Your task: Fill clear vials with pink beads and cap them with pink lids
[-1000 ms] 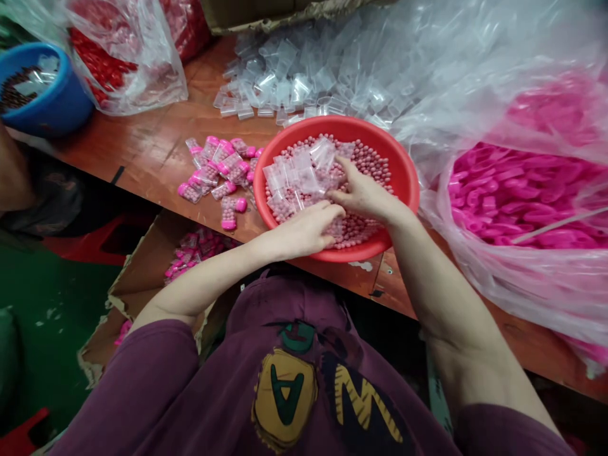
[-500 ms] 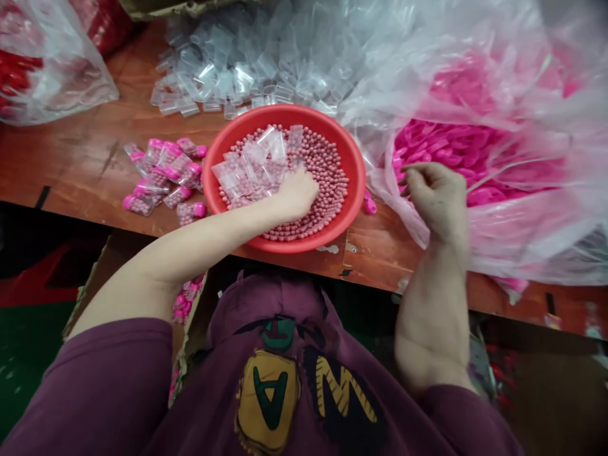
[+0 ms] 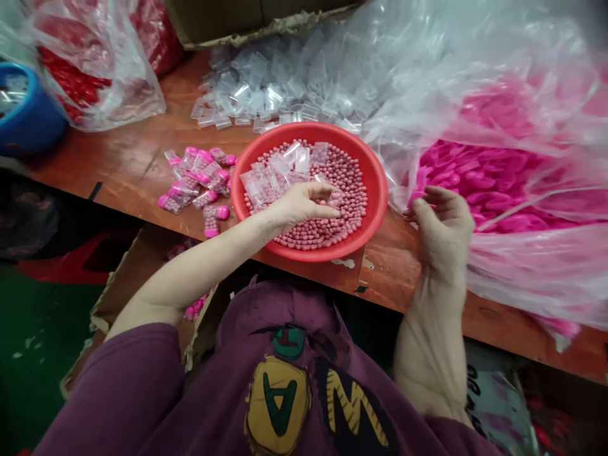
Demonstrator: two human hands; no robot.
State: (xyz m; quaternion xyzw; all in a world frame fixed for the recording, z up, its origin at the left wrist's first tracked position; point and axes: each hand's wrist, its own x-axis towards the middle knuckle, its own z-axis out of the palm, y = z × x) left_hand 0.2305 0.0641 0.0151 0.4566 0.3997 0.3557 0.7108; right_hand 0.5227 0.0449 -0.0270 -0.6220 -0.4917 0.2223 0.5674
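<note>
A red plastic basin [image 3: 377, 218] holds pink round beads [image 3: 349, 218] and several clear flat plastic tubes [image 3: 280, 168]. Over the beads, my left hand [image 3: 304, 206] is closed with thumb and fingers around a small clear tube [image 3: 331, 199], which looks pinkish inside, partly hidden by the fingers. To the right of the basin, my right hand [image 3: 444, 225] pinches a bright pink plastic cap [image 3: 418, 185] at the edge of a plastic bag full of pink caps [image 3: 484, 180]. Filled tubes with pink caps [image 3: 197, 174] lie left of the basin.
Behind the basin lies a heap of empty clear tubes [image 3: 280, 82], below a cardboard box [image 3: 266, 19]. A bag of red pieces [image 3: 90, 82] and a blue tub [image 3: 33, 120] stand at the left. An open carton [image 3: 137, 272] sits under the table edge.
My left hand has risen slightly from the beads with the clear tube between its fingers. In my right hand a pink cap now shows. The view has shifted to the left.
</note>
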